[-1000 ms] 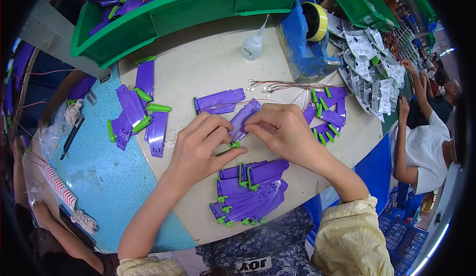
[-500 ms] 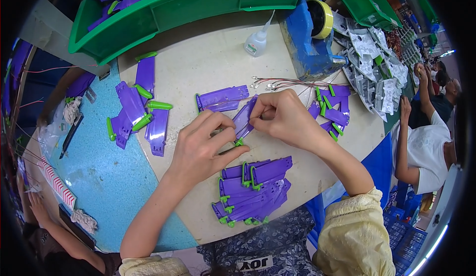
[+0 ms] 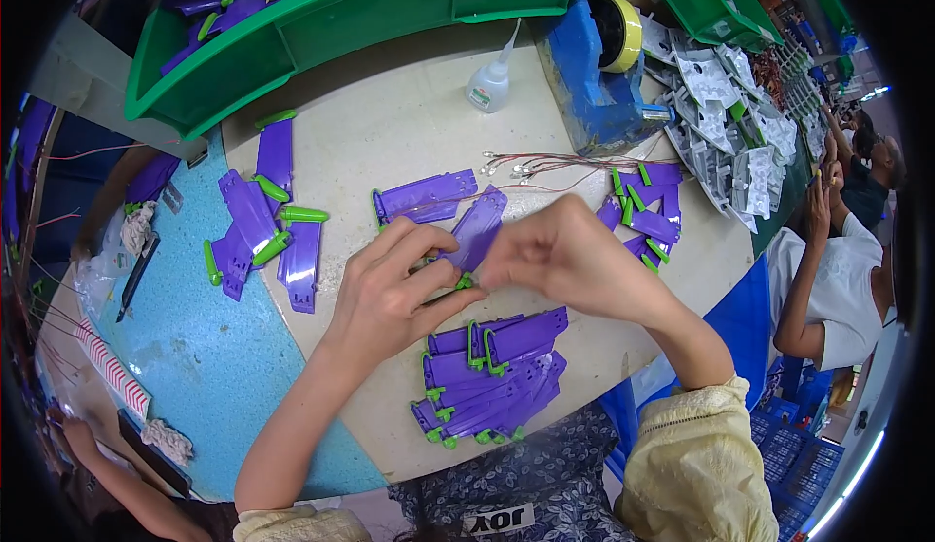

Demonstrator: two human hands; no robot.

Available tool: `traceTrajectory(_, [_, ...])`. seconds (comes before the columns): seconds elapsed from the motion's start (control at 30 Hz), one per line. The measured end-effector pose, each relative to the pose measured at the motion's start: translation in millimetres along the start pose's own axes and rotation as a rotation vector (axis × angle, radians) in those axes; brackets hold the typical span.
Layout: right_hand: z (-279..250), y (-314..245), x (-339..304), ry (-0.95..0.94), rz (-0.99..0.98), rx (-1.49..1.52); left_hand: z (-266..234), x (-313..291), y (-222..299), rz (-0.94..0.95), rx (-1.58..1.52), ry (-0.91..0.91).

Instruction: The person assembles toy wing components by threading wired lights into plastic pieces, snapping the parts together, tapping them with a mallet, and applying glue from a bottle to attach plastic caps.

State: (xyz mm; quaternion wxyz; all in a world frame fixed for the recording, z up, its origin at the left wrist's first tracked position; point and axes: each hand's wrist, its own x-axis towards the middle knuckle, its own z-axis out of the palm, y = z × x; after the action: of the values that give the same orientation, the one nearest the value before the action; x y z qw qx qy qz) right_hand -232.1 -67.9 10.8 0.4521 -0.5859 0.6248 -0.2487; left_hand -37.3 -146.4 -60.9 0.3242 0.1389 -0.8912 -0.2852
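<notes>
Over the middle of the table, my left hand (image 3: 394, 284) is closed on a purple plastic blade (image 3: 474, 233), pinching it near its small green end piece (image 3: 466, 280). The blade tilts up to the right. My right hand (image 3: 545, 255) is at its lower right edge, beside the green piece. Motion smears those fingertips, and whether they hold anything cannot be made out. Another purple blade (image 3: 427, 195) lies just behind, with a thin wire across it. In front of my hands lies a fanned stack of purple blades (image 3: 497, 376) with green ends.
A green bin (image 3: 370, 18) of similar parts spans the back. A white squeeze bottle (image 3: 489, 84), a blue tape dispenser (image 3: 609, 104) and thin wires (image 3: 555, 162) are nearby. More blades lie left (image 3: 253, 216) and right (image 3: 654, 213). Grey castings (image 3: 716, 84) are piled at right, near other people.
My right hand has moved down along the blade, from its upper part to beside the green end piece. My left hand keeps its hold.
</notes>
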Motion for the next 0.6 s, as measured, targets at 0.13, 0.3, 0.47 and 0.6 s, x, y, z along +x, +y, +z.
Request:
traceTrajectory(0.13, [7.3, 21.9, 18.5, 0.329, -0.018, -0.222, 0.8, 1.9, 0.8, 0.003, 0.010, -0.017])
traceTrajectory(0.3, [9.0, 17.9, 17.3, 0.381, 0.107, -0.285, -1.1, 7.2, 2.0, 0.045, 0.023, -0.081])
traceTrajectory(0.47, [-10.8, 19.6, -0.5, 0.702, -0.624, -0.667, -2.6, 11.0, 9.3, -0.010, 0.074, -0.101])
traceTrajectory(0.6, [-89.0, 34.6, -12.2, 1.034, -0.038, -0.240, -3.1, 8.1, 9.1, -0.006, 0.102, -0.086])
